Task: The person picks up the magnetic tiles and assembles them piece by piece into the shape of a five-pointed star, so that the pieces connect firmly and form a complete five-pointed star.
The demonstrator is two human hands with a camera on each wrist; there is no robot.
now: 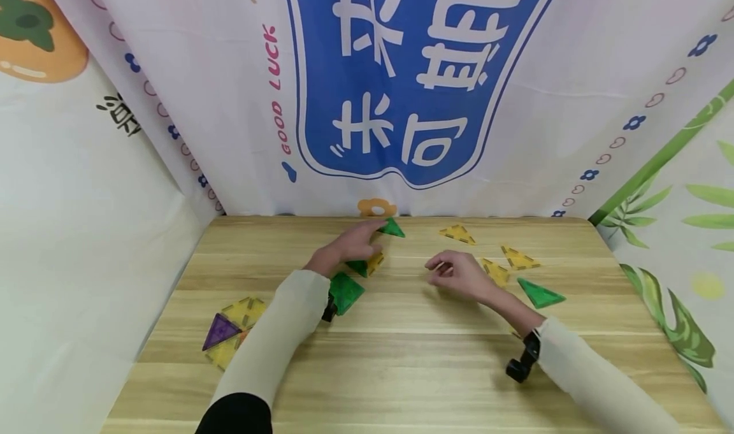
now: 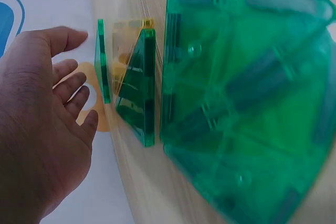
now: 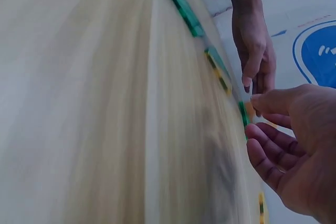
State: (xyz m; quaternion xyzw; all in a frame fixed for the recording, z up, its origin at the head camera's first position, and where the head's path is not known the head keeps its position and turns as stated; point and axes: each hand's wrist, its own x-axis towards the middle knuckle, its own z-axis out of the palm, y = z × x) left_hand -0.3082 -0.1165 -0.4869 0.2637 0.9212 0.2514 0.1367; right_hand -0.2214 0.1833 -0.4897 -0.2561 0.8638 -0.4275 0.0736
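At the table's far edge, the left hand (image 1: 355, 241) reaches over a green triangle (image 1: 392, 227), its fingertips at or just above it; contact cannot be told. Under and beside that hand lie another green triangle (image 1: 358, 267) and a yellow one (image 1: 375, 263). A larger green tile (image 1: 346, 292) is by the left wrist and fills much of the left wrist view (image 2: 247, 93). In that view the left hand (image 2: 55, 98) has loosely bent fingers with nothing between them. The right hand (image 1: 459, 273) hovers over the table, fingers loosely curled and empty, left of a yellow triangle (image 1: 496, 271).
Further yellow triangles (image 1: 457, 233) (image 1: 519, 258) and a green triangle (image 1: 541, 293) lie at the right. Left of the left forearm, a purple triangle (image 1: 220, 332) adjoins yellow tiles (image 1: 245, 311) and an orange piece. A printed cloth (image 1: 241, 134) hangs behind the wooden table (image 1: 401, 376).
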